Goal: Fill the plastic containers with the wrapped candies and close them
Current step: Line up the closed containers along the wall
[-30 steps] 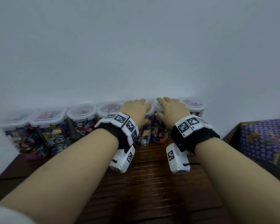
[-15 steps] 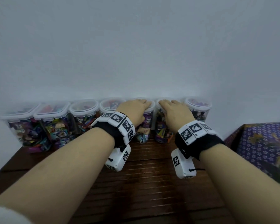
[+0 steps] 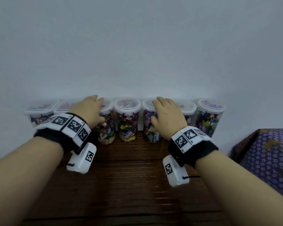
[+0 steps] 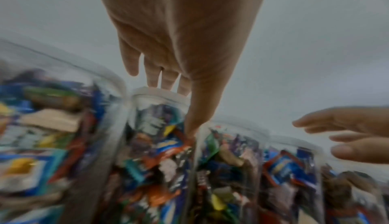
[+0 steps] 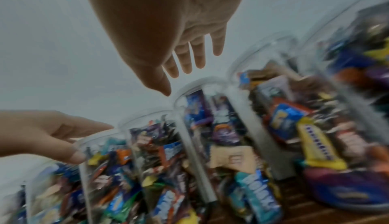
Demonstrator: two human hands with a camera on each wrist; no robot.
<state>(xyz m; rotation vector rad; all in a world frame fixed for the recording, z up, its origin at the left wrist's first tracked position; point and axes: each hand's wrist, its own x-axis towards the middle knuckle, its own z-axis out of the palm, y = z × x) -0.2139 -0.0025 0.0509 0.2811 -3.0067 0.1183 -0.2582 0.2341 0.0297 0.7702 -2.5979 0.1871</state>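
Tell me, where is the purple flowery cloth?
In the head view the purple flowery cloth lies at the far right, beside the wooden table, just past the last candy container and the right hand.

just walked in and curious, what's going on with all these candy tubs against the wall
A person is working along a row of clear plastic containers with white lids, standing on a dark wooden table against a pale wall. All that show are packed with colourful wrapped candies and lidded. The left hand reaches with straight fingers over one round container's lid, thumb at its side. The right hand is spread over another, one container between them. Neither hand holds anything, so filling looks done.
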